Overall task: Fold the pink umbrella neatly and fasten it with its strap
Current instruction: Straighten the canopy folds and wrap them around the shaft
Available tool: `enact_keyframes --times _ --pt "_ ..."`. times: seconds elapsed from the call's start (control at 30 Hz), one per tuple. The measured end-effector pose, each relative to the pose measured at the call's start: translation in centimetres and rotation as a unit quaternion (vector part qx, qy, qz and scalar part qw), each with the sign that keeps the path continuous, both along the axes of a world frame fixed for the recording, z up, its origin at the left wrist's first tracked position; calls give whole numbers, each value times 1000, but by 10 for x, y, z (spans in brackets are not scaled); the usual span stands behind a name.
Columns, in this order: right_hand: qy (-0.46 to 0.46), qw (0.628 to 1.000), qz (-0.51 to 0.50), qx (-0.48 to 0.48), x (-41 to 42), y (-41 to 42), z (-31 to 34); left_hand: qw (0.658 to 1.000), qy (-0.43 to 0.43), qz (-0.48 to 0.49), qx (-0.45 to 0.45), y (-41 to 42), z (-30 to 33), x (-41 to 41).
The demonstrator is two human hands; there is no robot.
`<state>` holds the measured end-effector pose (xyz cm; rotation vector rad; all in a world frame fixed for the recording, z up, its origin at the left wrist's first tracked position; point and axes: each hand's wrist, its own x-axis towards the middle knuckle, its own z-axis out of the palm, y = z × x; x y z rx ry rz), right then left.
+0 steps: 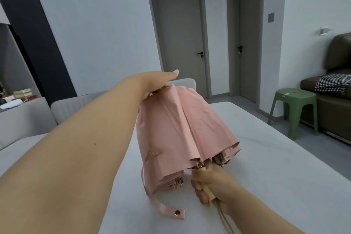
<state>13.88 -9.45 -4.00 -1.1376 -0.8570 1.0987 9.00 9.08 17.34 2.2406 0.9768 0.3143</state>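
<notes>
A person's two bare arms reach forward over a white counter (275, 157), seen from a camera worn on the head. Between the hands is a pink umbrella (182, 131), collapsed but loose, its canopy hanging in soft uneven pleats and held just above the counter, with its top end pointing away from the viewer. The left hand (155, 83) is at the far top end of the canopy, its fingers closed on the fabric there and its thumb stretched out straight above, showing a pale nail. The right hand (210, 184) is near the viewer, its fingers wrapped around the umbrella's light wooden handle (207, 190), just below the ring of metal rib tips at the canopy's open edge. A beige cord (224, 218) trails from the end of the handle toward the bottom of the picture. The umbrella's pink strap (161, 205) is unfastened: it hangs from the left side of the canopy and curls down onto the counter, ending in a tab with a gold snap. A matching gold snap sits on the canopy fabric above it. Beyond the counter are pale grey chair backs (76, 108), light walls and two closed grey doors (182, 38) with dark handles. To the right stand a green plastic stool (294, 108) and a dark brown sofa (334, 81) with a black-and-white houndstooth cloth (330, 83) on its seat. At the far left, books (22, 94) and papers lie on a low surface.
</notes>
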Motion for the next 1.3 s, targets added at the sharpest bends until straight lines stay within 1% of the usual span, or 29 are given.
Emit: enact_keyframes --times 0.07,0.13,0.2,0.23,0.3,0.33,0.43,0.47,0.57,0.6,0.63,0.7,0.73,0.77,0.83,0.9,1.0,1.07,1.2,1.23,1.3 --pt "0 999 38 10 1 -1 -1 995 -59 -31 -71 0 2 -6" --pt "21 997 69 32 2 0 -2 980 -119 -75 -142 3 3 -13" --pt "49 993 90 60 4 0 -4 964 -161 -98 -186 4 2 -19" --pt "60 991 97 71 4 0 -5 963 -168 -98 -186 6 0 -21" --pt "74 988 105 81 5 0 -7 975 -151 -79 -145 5 -2 -24" --pt "79 988 105 81 5 -1 -8 975 -161 -69 -140 4 -3 -25" --pt "91 987 104 83 4 -1 -9 954 -245 -62 -162 5 -4 -25" --pt "96 987 103 82 3 0 -8 954 -251 -59 -154 4 -5 -26" --pt "113 986 96 76 3 0 -9 964 -231 -45 -121 -1 -3 -29" --pt "119 986 93 76 3 -1 -10 962 -240 -45 -120 0 -3 -30" --pt "125 985 92 78 4 -1 -10 953 -266 -51 -133 0 -3 -31" --pt "135 983 91 84 4 -1 -11 922 -336 -78 -175 -1 -4 -34" --pt "138 983 90 86 5 -1 -11 918 -347 -91 -168 0 -4 -35" --pt "137 983 87 86 5 -1 -11 934 -321 -92 -128 0 -5 -34" --pt "114 987 79 83 7 0 -10 966 -245 -70 -42 -3 -6 -32" --pt "75 992 71 75 7 0 -10 978 -206 -30 -7 -6 -6 -28" --pt "39 994 65 74 7 0 -9 984 -174 3 26 -7 -7 -25" --pt "41 994 66 75 6 0 -10 985 -169 18 21 -9 -9 -24" --pt "81 992 62 69 4 1 -11 983 -173 49 26 -12 -4 -24" --pt "93 992 60 67 5 2 -11 982 -183 45 10 -12 -3 -26" --pt "116 989 58 71 6 2 -11 970 -234 14 -69 -14 0 -28"
